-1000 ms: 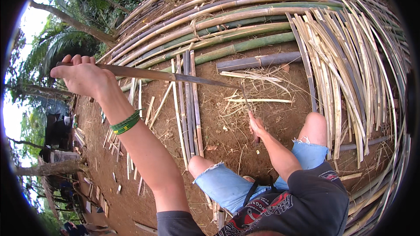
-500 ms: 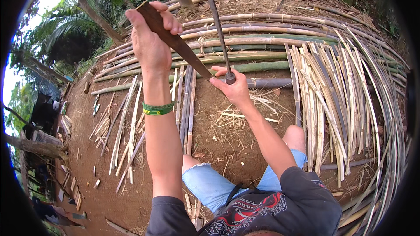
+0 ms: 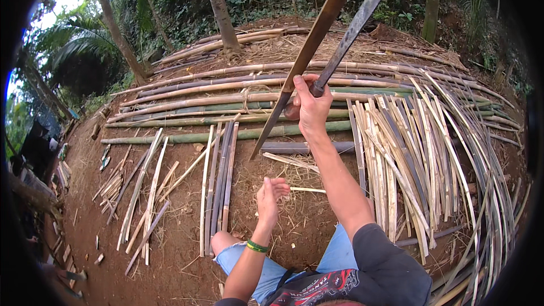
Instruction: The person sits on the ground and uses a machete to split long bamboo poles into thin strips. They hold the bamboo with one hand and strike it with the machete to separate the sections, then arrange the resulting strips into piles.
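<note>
My right hand (image 3: 313,107) is closed round the brown handle of a machete (image 3: 354,33), its dark blade pointing up and away to the right. The same hand pinches a long brown bamboo strip (image 3: 300,59) between thumb and fingers. The strip slants from the top of the view down to a narrow lower end left of the hand. Below that end, my left hand (image 3: 271,195) is held low above the ground, its fingers loosely bent and apart from the thumb, with nothing seen in it. A green band (image 3: 257,246) circles the left wrist.
Bamboo poles (image 3: 226,102) lie in rows across the far side. To the right is a wide pile of split bamboo strips (image 3: 405,164). More strips (image 3: 150,187) lie on the left, and shavings (image 3: 249,192) cover the soil between my knees. Tree trunks (image 3: 218,11) stand beyond.
My left hand has let go of the strip's upper part and dropped low. My right hand now holds the strip alone, along with the machete, whose blade has tilted right.
</note>
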A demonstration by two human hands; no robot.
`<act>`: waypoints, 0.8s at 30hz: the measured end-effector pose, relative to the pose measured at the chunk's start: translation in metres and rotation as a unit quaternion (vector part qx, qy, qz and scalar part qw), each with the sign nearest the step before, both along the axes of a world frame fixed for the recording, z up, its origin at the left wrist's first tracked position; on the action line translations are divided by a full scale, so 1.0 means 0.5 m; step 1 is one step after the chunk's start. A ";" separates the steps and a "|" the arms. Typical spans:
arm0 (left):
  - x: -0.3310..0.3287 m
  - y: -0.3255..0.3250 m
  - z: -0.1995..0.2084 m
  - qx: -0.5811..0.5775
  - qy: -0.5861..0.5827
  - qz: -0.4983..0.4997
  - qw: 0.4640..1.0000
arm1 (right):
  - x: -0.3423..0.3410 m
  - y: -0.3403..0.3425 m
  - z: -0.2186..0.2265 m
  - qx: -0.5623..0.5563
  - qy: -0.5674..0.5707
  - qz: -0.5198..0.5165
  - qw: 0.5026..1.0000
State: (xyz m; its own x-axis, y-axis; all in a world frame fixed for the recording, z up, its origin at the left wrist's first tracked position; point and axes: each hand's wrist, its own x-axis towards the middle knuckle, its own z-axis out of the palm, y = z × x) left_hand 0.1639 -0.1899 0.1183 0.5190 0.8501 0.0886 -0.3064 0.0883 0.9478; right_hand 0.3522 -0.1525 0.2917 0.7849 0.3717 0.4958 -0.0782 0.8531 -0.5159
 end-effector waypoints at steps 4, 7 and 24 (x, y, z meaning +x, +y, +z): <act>-0.003 0.038 -0.031 -0.317 -0.261 -0.015 0.912 | -0.008 -0.021 0.032 0.029 0.060 0.003 0.998; -0.005 0.133 -0.001 -0.324 -0.451 0.042 0.830 | -0.015 -0.048 0.022 0.029 0.114 0.032 0.993; -0.198 0.281 0.275 -0.019 -0.473 0.305 0.826 | -0.009 -0.127 -0.398 -0.383 0.335 0.211 0.834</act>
